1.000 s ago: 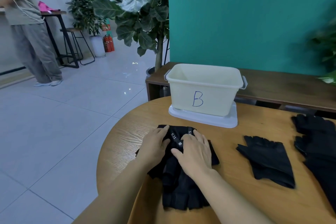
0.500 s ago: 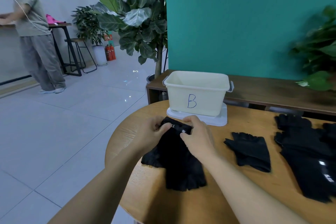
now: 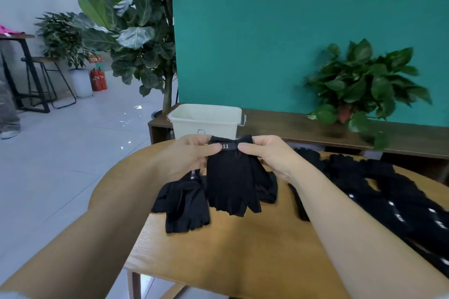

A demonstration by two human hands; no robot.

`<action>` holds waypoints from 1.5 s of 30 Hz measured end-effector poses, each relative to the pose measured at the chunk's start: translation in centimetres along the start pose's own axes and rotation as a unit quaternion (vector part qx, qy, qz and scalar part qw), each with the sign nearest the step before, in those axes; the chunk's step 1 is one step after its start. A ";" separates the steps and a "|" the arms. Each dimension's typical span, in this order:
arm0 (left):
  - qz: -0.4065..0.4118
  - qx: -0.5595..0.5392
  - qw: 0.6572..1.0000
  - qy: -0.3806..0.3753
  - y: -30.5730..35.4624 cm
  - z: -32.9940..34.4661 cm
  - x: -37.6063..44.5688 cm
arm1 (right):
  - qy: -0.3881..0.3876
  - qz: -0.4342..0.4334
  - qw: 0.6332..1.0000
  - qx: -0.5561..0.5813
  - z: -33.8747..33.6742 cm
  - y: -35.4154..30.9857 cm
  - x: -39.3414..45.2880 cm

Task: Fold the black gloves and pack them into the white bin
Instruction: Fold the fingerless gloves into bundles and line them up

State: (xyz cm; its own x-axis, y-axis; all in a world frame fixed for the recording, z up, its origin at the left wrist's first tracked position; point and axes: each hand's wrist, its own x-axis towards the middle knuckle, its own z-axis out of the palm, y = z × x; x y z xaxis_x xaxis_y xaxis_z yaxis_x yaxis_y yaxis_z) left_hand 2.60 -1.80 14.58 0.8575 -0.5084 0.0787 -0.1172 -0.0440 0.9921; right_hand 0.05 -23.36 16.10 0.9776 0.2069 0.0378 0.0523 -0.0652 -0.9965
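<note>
1. left hand [image 3: 192, 155] and right hand [image 3: 269, 155] each pinch the cuff of one black glove [image 3: 230, 182], held above the tabletop [image 3: 230, 250].
2. a second glove [image 3: 184, 204] hangs beside it.
3. one white bin [image 3: 206, 116] stands just behind.
4. more gloves [image 3: 388, 192] are piled right.

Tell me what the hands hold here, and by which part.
Both the left hand and the right hand pinch a black fingerless glove by its wrist cuff, one at each end; its finger end hangs down.
</note>
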 end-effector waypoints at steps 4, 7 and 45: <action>-0.001 0.000 1.000 -0.017 0.9 3.2 0.5 | 0.016 0.004 1.000 -0.018 -2.3 -0.2 -2.5; -0.018 0.007 1.000 -0.024 1.2 4.9 1.0 | 0.032 0.003 0.999 -0.035 -3.6 0.1 -3.8; 0.015 0.409 0.908 -0.088 -14.7 9.4 -5.1 | -0.010 -0.066 0.855 -0.514 -4.0 17.5 -13.3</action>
State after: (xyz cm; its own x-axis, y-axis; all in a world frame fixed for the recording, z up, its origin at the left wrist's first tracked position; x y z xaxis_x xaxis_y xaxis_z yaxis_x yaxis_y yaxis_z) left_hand -4.75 -6.60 -1.33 0.7634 -0.6458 0.0162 -0.5337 -0.6163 0.5791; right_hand -11.26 -31.19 -1.56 0.9465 0.2943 0.1327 0.3228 -0.8617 -0.3914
